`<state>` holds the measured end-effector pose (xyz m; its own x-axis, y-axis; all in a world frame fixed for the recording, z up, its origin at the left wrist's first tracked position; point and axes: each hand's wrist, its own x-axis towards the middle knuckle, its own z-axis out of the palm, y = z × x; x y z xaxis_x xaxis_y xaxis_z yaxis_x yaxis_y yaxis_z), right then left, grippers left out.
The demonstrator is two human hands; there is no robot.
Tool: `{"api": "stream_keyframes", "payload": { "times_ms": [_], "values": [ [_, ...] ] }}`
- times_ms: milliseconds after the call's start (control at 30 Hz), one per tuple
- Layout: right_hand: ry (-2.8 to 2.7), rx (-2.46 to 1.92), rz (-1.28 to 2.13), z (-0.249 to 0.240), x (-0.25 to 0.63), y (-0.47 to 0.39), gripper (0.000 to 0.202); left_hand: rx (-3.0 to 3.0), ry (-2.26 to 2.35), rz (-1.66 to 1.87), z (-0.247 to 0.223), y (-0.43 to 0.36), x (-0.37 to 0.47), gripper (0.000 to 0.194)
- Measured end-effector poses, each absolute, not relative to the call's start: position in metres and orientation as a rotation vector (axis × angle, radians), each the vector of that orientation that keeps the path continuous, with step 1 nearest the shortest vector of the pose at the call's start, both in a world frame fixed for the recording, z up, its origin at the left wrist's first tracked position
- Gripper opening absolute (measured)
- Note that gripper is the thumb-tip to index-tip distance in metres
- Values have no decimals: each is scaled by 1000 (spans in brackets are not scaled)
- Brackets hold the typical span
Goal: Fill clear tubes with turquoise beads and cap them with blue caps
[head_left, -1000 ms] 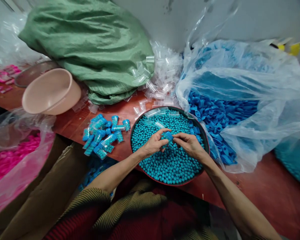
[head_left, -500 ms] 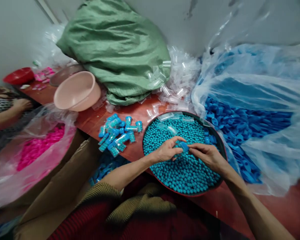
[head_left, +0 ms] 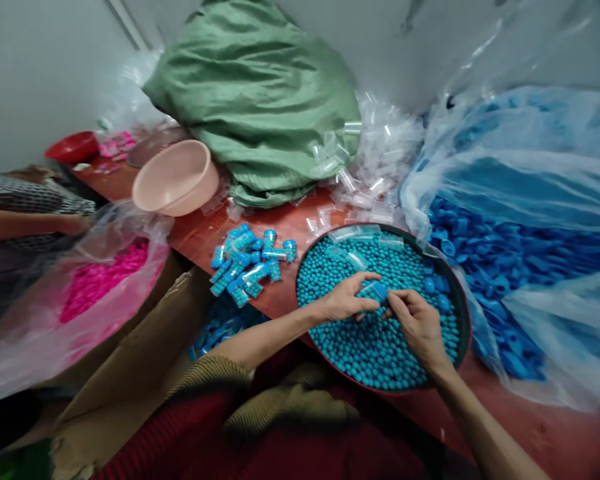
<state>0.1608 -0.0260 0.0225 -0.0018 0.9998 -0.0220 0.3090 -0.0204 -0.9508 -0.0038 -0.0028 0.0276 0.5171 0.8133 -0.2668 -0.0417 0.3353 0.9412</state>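
Over a wide round basin [head_left: 464, 320] of blue-green beads [head_left: 380, 363], both of my hands meet at one small clear tube [head_left: 367, 292]. My left hand [head_left: 347, 297] is closed around the tube, which looks filled with beads and lies tilted to the right. A blue cap [head_left: 380, 291] sits at its right end. My right hand [head_left: 419, 323] is closed, with thumb and fingertips pinched at the cap's edge. Empty clear tubes [head_left: 355, 260] and several loose blue caps [head_left: 437, 287] lie on the beads inside the basin.
Left of the basin is a pile of filled capped tubes [head_left: 245, 260]. Behind stand a pink bowl [head_left: 176, 180], a green sack [head_left: 260, 100] and heaped clear tubes. A plastic bag of blue caps [head_left: 490, 247] lies right. Pink pieces [head_left: 105, 277] and another person's arm [head_left: 35, 223] are left.
My right hand has turned, its wrist lower and its fingers more bunched against the cap. The tube stays in my left hand. The whole view has shifted; the other person's arm has moved.
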Motion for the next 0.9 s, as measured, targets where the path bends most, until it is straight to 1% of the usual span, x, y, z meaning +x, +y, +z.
{"api": "stream_keyframes", "payload": {
  "times_ms": [100,233,300,433,500,567,667,733,900],
  "values": [
    [-1382,-1398,1155,22,157,-27,24,1114,865,648,29,-2,-6,56],
    [-1538,-1404,938,23,158,-30,19,1180,906,665,33,-2,-6,48],
    [-1660,-1378,937,26,164,-26,18,1199,878,642,36,-2,-6,50],
    [-1743,-1301,1186,34,179,-13,22,1186,795,596,38,0,-10,65],
    [-1774,-1308,1172,36,181,-12,22,1181,780,585,36,1,-12,64],
    [-1774,-1357,1067,35,177,-16,21,1163,785,583,35,1,-13,62],
    [-1660,-1427,992,31,169,-24,23,1130,805,575,36,0,-12,63],
    [-1618,-1437,1005,28,167,-26,24,1120,810,573,38,0,-12,64],
    [-1731,-1347,1142,31,178,-17,23,1081,787,605,39,-3,-9,63]
  ]
}}
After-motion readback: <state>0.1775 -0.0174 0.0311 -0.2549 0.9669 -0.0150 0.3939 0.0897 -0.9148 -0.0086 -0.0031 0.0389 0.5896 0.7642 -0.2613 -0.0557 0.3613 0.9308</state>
